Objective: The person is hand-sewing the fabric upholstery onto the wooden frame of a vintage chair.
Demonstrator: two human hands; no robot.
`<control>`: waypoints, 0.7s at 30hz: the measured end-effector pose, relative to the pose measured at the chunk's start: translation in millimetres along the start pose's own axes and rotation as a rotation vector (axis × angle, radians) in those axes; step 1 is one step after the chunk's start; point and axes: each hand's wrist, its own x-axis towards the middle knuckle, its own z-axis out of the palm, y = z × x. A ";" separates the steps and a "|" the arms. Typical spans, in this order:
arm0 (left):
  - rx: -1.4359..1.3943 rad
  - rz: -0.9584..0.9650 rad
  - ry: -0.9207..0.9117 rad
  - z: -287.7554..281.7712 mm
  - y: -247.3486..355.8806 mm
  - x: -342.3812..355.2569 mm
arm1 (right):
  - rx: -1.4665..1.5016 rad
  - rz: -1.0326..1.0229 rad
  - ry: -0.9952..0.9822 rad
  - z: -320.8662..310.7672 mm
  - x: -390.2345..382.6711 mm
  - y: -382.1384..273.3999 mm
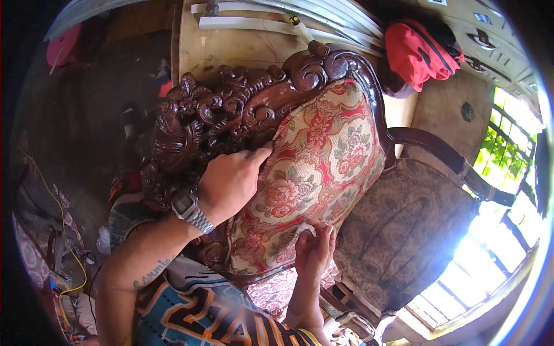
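Note:
A carved dark wood chair back (248, 104) with a glossy finish lies across my front. Red and beige floral upholstery fabric (323, 150) covers its panel. My left hand (234, 181), with a metal watch on the wrist, is closed at the fabric's left edge beside the carving. Its thumb and forefinger press together there, and the other fingers are hidden beneath. Over the panel's lower part, my right hand (314, 251) has curled fingers closed around a small whitish thing (306, 229), which I cannot make out.
A chair seat (404, 230) in faded brownish floral fabric adjoins on the right, with a curved wooden armrest (438, 147) above it. A red bag (418, 55) sits at the back right. Pale long strips (259, 23) lie at the back. A yellow cord (78, 282) trails at the lower left.

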 end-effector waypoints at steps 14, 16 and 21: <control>-0.015 -0.028 -0.094 -3.4 5.3 9.7 | -0.968 -1.124 -0.522 70.9 98.5 -73.6; -0.210 -0.085 -0.164 -13.5 7.1 10.9 | -1.114 -1.193 -0.714 94.1 104.0 -81.3; -0.562 -0.116 -0.065 -4.6 3.4 9.2 | -1.138 -0.710 -0.555 128.6 111.5 -71.7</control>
